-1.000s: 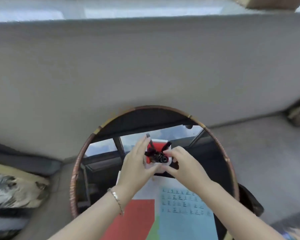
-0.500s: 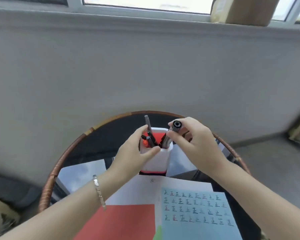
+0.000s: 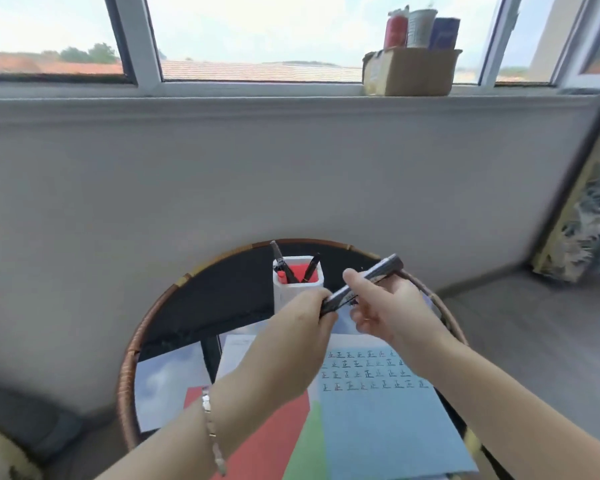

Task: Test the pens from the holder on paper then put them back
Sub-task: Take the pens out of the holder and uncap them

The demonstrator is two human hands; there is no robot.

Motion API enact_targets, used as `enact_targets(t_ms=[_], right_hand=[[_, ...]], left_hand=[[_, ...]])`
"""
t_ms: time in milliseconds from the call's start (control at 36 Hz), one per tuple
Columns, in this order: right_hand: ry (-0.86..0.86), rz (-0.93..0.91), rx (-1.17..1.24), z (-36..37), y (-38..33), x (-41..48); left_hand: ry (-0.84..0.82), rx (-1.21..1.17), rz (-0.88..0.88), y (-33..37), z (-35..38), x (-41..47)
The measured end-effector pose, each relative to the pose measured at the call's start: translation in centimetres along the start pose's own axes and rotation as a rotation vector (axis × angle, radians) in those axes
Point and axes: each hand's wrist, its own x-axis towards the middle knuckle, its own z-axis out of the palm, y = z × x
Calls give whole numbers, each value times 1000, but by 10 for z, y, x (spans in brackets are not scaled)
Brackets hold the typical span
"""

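Frame centre: left hand [image 3: 305,318] pinches one end of a black marker [image 3: 387,269], right hand [image 3: 392,306] grips its barrel; uncap with a straight pull

Holder [image 3: 293,293] sits at twelve o'clock on the table [image 3: 126,368], pens [image 3: 311,268] standing in it. Just before it, a marker [image 3: 378,271] slants above the table, left grip [image 3: 302,323] on its eight o'clock end, right grip [image 3: 388,306] mid-shaft. Paper [image 3: 378,420] lies at six o'clock. Behind, a box [image 3: 413,72] on the windowsill [image 3: 257,90], one o'clock.
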Motion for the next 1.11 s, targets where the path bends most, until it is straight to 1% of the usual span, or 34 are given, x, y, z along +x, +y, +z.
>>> enact_targets(t_ms=[83,139,194,250,333,417,583,806,917,944,972,1000,1056,1083,1111], right_hand=[[-12,20,-107,5,8,-4],[-20,-22,-170,8,13,-6],[-37,-91,-218,12,18,-8],[-55,-140,-207,15,20,-9],[-88,-178,-168,16,23,-10],[-131,-223,-131,13,27,-10],[-173,-242,-89,0,33,-13],[-234,-174,15,-28,41,-6],[-236,-115,112,-44,46,-1],[-210,-97,132,-47,47,0],[-166,-80,159,-49,49,1],[-95,-69,193,-50,51,4],[82,-41,247,-51,52,10],[167,-9,249,-52,52,14],[240,28,249,-54,52,17]], left_hand=[[-80,-207,-84,2,3,-7],[-99,-322,-139,3,4,-11],[-124,-446,-159,3,6,-14],[-136,-567,-155,4,8,-15],[-147,-664,-161,4,7,-17],[-192,-754,-169,4,6,-18],[-306,-869,-212,6,9,-16],[-488,-905,-300,13,19,-2],[-600,-826,-417,15,32,14],[-611,-801,-430,17,34,18],[-587,-726,-409,19,38,22],[-529,-579,-345,21,43,25],[-382,-146,-163,26,54,32],[-331,50,-88,28,59,36],[-309,186,-31,29,62,39]])
